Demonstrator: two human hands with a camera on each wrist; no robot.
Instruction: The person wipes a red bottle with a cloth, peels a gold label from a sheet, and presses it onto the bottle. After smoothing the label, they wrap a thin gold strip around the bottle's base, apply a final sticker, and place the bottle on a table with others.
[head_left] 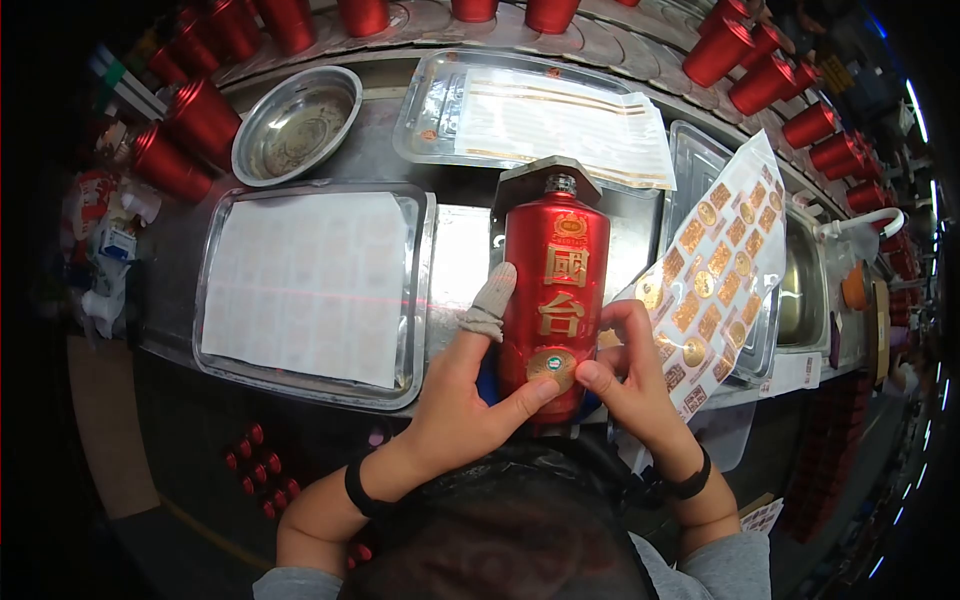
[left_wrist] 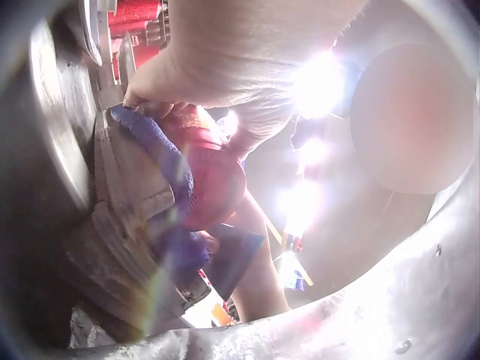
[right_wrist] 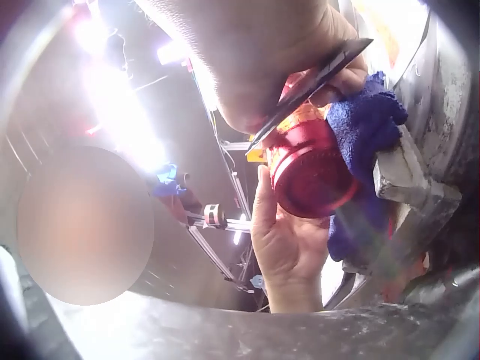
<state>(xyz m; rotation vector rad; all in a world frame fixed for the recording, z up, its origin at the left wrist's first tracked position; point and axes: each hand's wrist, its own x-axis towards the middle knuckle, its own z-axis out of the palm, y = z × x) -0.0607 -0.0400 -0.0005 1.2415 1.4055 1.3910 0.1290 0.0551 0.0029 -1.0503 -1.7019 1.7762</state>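
A red bottle (head_left: 557, 290) with gold characters lies tilted in front of the person, neck away, a round gold sticker (head_left: 552, 368) on its lower front. My left hand (head_left: 455, 395) grips the bottle's left side, thumb on the sticker and a pale finger cot (head_left: 490, 303) on one finger. At the lower right, my right hand (head_left: 640, 385) has its thumb at the sticker's edge and its other fingers curled. A thin flat piece (right_wrist: 311, 94), dark from below, is held in the right hand. Blue cloth (right_wrist: 364, 124) lies along the bottle's underside.
Gold sticker sheets (head_left: 720, 270) lie at right, beside a sink (head_left: 800, 285). A tray (head_left: 415, 330) with a white sheet is at left, another tray (head_left: 425, 110) with printed strips beyond. A metal bowl (head_left: 297, 127) and red bottles (head_left: 720, 50) along a conveyor stand further back.
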